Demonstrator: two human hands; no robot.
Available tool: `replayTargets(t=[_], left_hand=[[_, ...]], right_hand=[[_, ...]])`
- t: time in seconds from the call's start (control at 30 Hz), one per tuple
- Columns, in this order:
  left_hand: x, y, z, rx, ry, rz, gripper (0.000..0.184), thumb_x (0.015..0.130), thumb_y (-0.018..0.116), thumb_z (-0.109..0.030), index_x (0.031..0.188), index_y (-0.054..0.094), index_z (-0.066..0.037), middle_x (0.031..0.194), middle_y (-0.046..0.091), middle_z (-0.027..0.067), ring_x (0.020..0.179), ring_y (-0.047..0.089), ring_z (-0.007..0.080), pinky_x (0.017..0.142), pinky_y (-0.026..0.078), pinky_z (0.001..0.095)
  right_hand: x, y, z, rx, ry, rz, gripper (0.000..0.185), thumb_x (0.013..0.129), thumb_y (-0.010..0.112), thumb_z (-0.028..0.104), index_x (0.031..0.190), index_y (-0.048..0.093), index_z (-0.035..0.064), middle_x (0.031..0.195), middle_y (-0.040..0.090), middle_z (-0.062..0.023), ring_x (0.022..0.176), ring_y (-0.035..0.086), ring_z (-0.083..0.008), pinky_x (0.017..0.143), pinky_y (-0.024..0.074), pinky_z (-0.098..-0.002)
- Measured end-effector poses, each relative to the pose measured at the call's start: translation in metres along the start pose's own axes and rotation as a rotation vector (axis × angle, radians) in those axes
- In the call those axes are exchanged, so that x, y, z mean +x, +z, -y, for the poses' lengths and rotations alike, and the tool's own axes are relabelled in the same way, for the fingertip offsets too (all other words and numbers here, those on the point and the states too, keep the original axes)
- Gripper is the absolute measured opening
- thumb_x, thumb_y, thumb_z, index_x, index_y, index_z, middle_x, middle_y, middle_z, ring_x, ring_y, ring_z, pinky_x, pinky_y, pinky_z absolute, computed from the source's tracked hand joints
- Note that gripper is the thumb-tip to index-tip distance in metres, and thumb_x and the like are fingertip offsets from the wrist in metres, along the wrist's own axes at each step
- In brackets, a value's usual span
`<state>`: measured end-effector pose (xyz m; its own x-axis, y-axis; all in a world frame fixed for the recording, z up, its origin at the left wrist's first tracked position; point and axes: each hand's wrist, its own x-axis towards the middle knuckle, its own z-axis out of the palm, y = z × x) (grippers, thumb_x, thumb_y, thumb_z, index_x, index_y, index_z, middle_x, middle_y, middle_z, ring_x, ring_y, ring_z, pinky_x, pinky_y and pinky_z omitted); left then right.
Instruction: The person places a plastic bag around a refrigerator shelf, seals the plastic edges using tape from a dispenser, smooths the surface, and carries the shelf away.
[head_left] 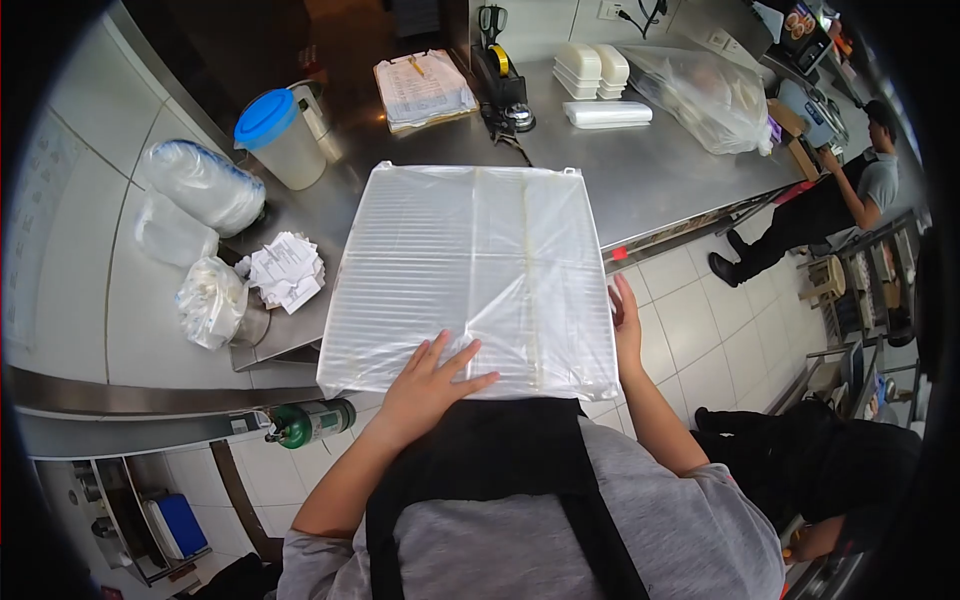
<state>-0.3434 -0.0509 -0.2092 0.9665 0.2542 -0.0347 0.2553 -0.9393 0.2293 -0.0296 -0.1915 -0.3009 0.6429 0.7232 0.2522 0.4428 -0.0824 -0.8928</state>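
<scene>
A large square pack [420, 270], wrapped in translucent plastic, rests partly on the steel counter and reaches to my body. White ribbed rows show through the wrap; I cannot tell what they are. My left hand [432, 378] lies flat on its near edge with the fingers spread. Along the pack's right side, my right hand [626, 325] stands with its fingers stretched out and its palm turned toward it. Whether that palm presses on the side is hard to see.
Behind the pack are a paper stack [425, 90], a tape dispenser [502, 85], white foam containers [590, 70] and a plastic bag [700, 95]. Left stand a blue-lidded pitcher [282, 145] and paper slips [287, 272]. One person [830, 200] stands right; another person [820, 460] bends close behind.
</scene>
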Motion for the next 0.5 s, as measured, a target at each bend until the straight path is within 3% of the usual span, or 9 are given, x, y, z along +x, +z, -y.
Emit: replayTargets(t=[0.1,0.13,0.2,0.37,0.47,0.5], left_hand=[[0.003,0.032,0.010,-0.064,-0.011,-0.067,0.058,0.087,0.048,-0.007,0.135,0.047,-0.038,0.150,0.033,0.0016,0.136,0.031,0.0385,0.112,0.028,0.0504],[0.004,0.045,0.016,-0.086,-0.010,-0.106,0.059,0.086,0.048,-0.005,0.136,0.046,-0.036,0.150,0.034,0.0012,0.136,0.032,0.0383,0.112,0.028,0.0506],[0.002,0.078,0.029,-0.073,-0.010,-0.114,0.058,0.085,0.049,-0.006,0.137,0.047,-0.033,0.149,0.035,0.0007,0.136,0.032,0.0375,0.112,0.028,0.0502],[-0.001,0.087,0.027,-0.079,-0.071,-0.143,0.058,0.085,0.050,-0.005,0.138,0.046,-0.030,0.148,0.036,0.0005,0.137,0.032,0.0341,0.112,0.028,0.0488],[-0.011,0.088,0.034,0.081,-0.234,-0.142,0.063,0.084,0.048,0.000,0.139,0.044,-0.031,0.148,0.037,0.0025,0.137,0.033,0.0321,0.112,0.027,0.0492],[-0.017,0.090,0.039,0.123,-0.351,-0.177,0.065,0.082,0.047,0.002,0.140,0.043,-0.028,0.148,0.037,0.0044,0.137,0.033,0.0319,0.112,0.025,0.0503]], right_hand=[[-0.008,0.006,-0.022,0.554,0.598,-0.023,0.043,0.102,0.040,0.023,0.140,0.035,0.0044,0.134,0.050,-0.0138,0.113,0.057,-0.0233,0.100,0.0444,-0.0371],[-0.009,0.005,-0.020,0.551,0.595,-0.019,0.043,0.102,0.040,0.023,0.140,0.035,0.0044,0.134,0.050,-0.0138,0.113,0.057,-0.0233,0.100,0.0444,-0.0371],[-0.010,0.003,-0.015,1.061,0.936,0.176,0.042,0.101,0.042,0.027,0.136,0.040,0.0037,0.127,0.055,-0.0131,0.111,0.058,-0.0223,0.097,0.0471,-0.0375],[-0.011,0.022,-0.029,0.870,0.892,0.236,0.031,0.099,0.049,0.023,0.121,0.051,0.0015,0.110,0.062,-0.0106,0.101,0.062,-0.0217,0.091,0.0508,-0.0396],[0.002,0.027,-0.033,0.881,0.887,0.253,0.031,0.098,0.050,0.023,0.120,0.051,0.0013,0.110,0.062,-0.0108,0.098,0.063,-0.0216,0.089,0.0518,-0.0388],[0.007,0.028,-0.037,0.880,0.887,0.277,0.031,0.098,0.050,0.023,0.120,0.051,0.0013,0.110,0.062,-0.0108,0.098,0.063,-0.0216,0.089,0.0518,-0.0388]])
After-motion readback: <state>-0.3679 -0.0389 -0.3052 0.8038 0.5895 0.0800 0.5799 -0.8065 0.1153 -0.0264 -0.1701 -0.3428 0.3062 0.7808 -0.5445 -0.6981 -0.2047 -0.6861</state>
